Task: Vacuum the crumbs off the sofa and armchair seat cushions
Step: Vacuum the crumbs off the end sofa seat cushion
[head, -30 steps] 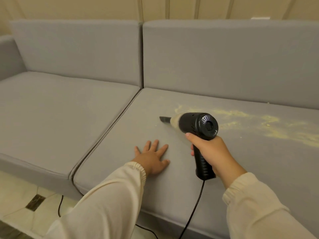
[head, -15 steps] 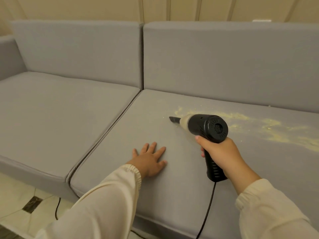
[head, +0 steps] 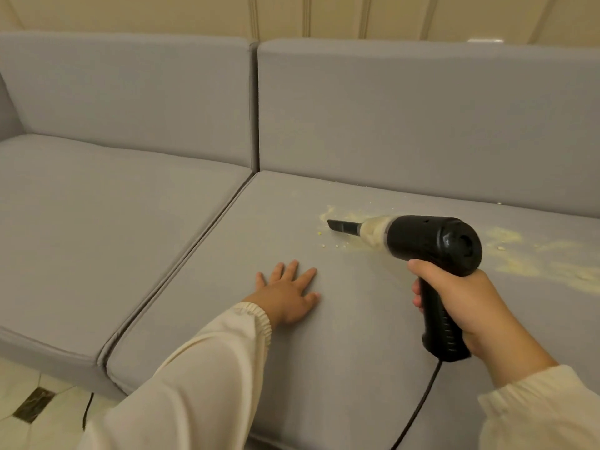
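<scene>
Fingers (head: 422, 271) grip vacuum (head: 431, 241) | nozzle in crumbs (head: 519, 264) | left hand (head: 289, 293) flat on cushion (head: 341, 336)

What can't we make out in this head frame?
- Crumbs: the trail runs off the right edge of the head view, and the vacuum body hides part.
- Cord: cut off by the bottom edge; plug unseen.
- Trigger: hidden by the right hand.
- Left hand: palm faces down on the cushion, underside hidden.
- Armchair: not in view.

**A home living room**

A long grey sofa (head: 194, 196) with seat and back cushions fills the view. Cream panelled wall (head: 324, 14) runs behind at 12 o'clock; pale tiled floor (head: 42, 394) shows at 7 o'clock.
</scene>
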